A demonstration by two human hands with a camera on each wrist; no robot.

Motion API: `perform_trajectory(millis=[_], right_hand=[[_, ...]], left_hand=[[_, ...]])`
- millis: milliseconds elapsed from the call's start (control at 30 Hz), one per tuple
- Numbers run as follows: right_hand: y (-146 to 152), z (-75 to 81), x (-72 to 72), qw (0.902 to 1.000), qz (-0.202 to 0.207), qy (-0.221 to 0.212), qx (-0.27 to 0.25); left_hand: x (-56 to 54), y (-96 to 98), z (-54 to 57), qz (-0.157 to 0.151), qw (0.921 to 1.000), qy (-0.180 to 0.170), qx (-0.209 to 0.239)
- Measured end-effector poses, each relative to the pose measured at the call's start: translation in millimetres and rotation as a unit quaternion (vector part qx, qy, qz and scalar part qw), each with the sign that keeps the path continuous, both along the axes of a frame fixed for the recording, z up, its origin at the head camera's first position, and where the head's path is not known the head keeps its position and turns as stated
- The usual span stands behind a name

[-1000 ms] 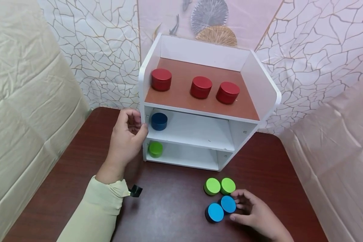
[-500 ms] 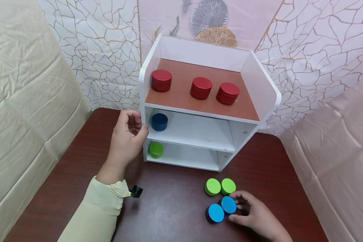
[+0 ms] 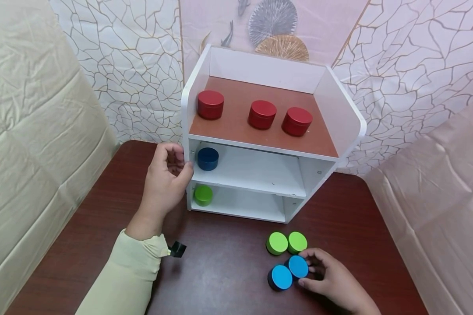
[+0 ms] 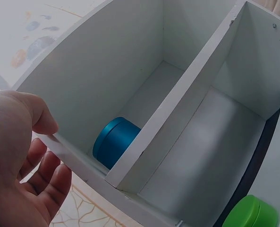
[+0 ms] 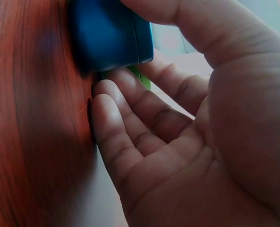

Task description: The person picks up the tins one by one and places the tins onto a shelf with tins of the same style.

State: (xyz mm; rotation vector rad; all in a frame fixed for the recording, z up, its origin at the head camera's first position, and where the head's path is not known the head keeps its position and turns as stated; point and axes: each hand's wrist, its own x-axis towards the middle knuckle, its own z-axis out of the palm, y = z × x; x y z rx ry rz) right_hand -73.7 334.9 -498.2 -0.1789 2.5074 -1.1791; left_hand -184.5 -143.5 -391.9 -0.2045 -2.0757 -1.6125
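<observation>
From where I stand, the near blue tin (image 3: 298, 266) sits upright on the dark wooden table (image 3: 220, 258), nearer its right edge than its left and forward of the front right corner of the white shelf unit (image 3: 347, 116). The right hand (image 3: 334, 279) is on it, thumb and forefinger taking its sides in a light pinch, while the other fingers curl loosely beneath. Just beside it, toward the left edge of the table, stands a second blue tin (image 3: 280, 278). Close behind, toward the shelf unit, are two lime tins, the left lime tin (image 3: 277, 243) and the right lime tin (image 3: 297, 242), side by side.

The left hand (image 3: 164, 179) grasps the front edge of the shelf unit's left panel, thumb at the front and fingers along the outside. Inside, a dark blue tin (image 3: 207, 159) stands at the left end of the middle shelf, and a green tin (image 3: 203, 195) at the left end of the bottom one. Up on the brown top, one red tin (image 3: 210, 105) is near the left edge; a middle red tin (image 3: 262, 114) and a right red tin (image 3: 297, 121) stand a little apart toward the front right corner. A pale yellow sleeve (image 3: 122, 280) covers the left forearm; patterned cloth (image 3: 130, 61) hangs behind the table's far edge.
</observation>
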Motion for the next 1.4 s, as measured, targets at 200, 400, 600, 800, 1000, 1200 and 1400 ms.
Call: perform_trajectory(millis=[200, 400, 600, 800, 1000, 1200, 1400], right_hand=[[0.1, -1.4, -1.0, 1.0000, -0.005, -0.003, -0.004], [0.0, -2.2, -2.2, 0.9999, -0.007, -0.003, -0.009], [-0.8, -0.6, -3.2, 0.9999, -0.002, 0.000, -0.017], [0.8, -0.7, -3.4, 0.9998, 0.000, -0.001, -0.018], [-0.2, 3.5, -1.7, 1.0000, -0.005, 0.002, -0.005], [-6.7, 11.9, 0.3, 0.9993, -0.022, 0.021, 0.023], [-13.8, 22.0, 1.9, 0.9985, -0.030, 0.039, 0.025]], left_hand=[[0.0, -0.2, -0.1, -0.002, 1.0000, -0.001, 0.000], [0.7, -0.4, 1.0, -0.002, 1.0000, -0.002, -0.003], [0.8, -1.0, 0.8, -0.002, 1.0000, 0.000, -0.002], [-0.4, -1.4, -0.6, -0.002, 1.0000, -0.001, -0.004], [-0.3, -1.1, 0.2, -0.002, 1.0000, 0.000, -0.005], [0.2, -0.3, 0.7, -0.004, 1.0000, 0.000, -0.007], [0.4, -0.8, -0.1, 0.000, 1.0000, -0.002, -0.009]])
